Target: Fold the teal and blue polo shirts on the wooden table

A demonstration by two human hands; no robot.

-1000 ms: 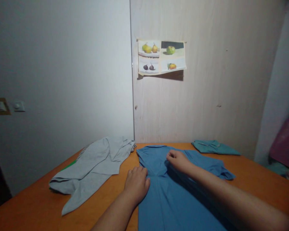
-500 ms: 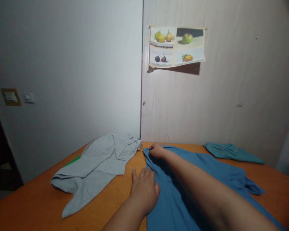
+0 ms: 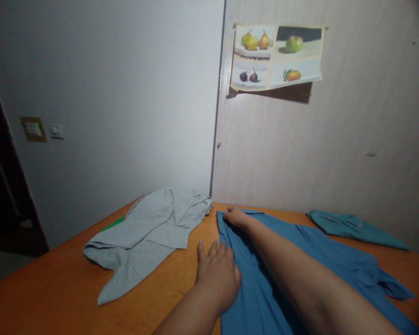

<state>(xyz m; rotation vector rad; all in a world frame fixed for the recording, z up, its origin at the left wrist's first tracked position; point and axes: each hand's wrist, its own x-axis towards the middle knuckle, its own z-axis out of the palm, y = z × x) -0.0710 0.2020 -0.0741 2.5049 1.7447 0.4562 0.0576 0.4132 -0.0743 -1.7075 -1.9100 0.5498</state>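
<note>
A blue short-sleeved garment (image 3: 321, 260), which looks like a shirt, lies spread over the right half of the table, one sleeve out to the right. At its far left corner my right hand (image 3: 234, 217) has its fingers closed on the cloth. My right forearm stretches across the garment and hides part of it. Nearer to me, my left hand (image 3: 218, 274) lies flat with fingers spread, partly on the orange tabletop and partly on the garment's left edge. Small creases run through the blue cloth between the hands.
Left of my hands, a light grey garment (image 3: 143, 237) lies loosely folded on the orange table (image 3: 63, 288), with a bit of green beneath it. A folded teal garment (image 3: 352, 228) rests at the back right. Behind the table stands a wall with a fruit picture (image 3: 277, 58).
The view has shifted, so everything on the left and back sits further right. My right hand still grips the garment's far corner, and more creases show in the cloth near my left hand.
</note>
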